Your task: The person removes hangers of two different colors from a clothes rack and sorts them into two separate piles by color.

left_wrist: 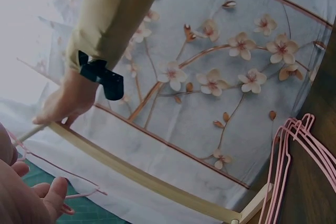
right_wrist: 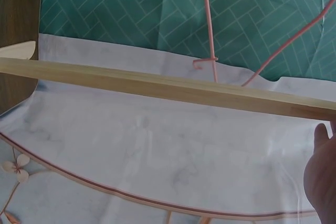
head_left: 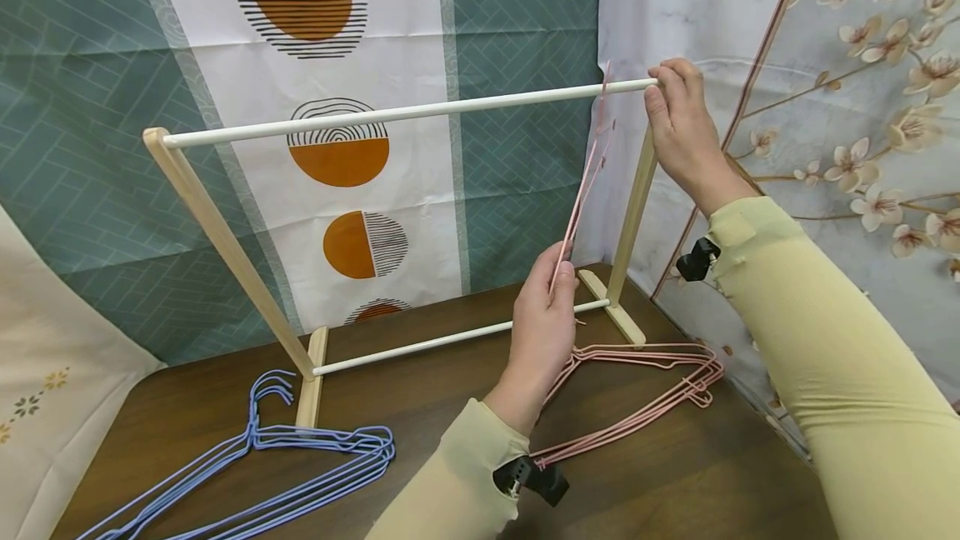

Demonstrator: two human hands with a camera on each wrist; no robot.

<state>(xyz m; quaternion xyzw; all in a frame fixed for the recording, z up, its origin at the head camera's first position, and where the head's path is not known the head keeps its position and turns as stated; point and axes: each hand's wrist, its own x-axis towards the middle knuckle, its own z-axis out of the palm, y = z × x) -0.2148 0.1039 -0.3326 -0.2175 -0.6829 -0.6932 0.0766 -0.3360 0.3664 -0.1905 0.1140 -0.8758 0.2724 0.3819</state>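
Note:
My left hand (head_left: 542, 319) pinches a thin pink clothes hanger (head_left: 578, 208) by its lower part, holding it nearly edge-on to the head view. The hanger's upper end overlaps the white top rod of a clothes rack (head_left: 420, 111) near its right end. My right hand (head_left: 684, 123) grips the rack's top right corner, fingers over the rod end and thumb in front. In the left wrist view, fingers (left_wrist: 54, 198) of the left hand curl around the pink wire. The right wrist view shows the rack's wooden upright (right_wrist: 168, 88) with the hanger (right_wrist: 209, 24) behind it.
Several pink hangers (head_left: 637, 432) lie on the brown table (head_left: 450, 407) at the right, partly behind the left forearm. Several blue hangers (head_left: 322, 440) lie stacked at the front left, beside the rack's left foot (head_left: 311, 398). Patterned cloths (head_left: 525, 148) hang behind and at the sides.

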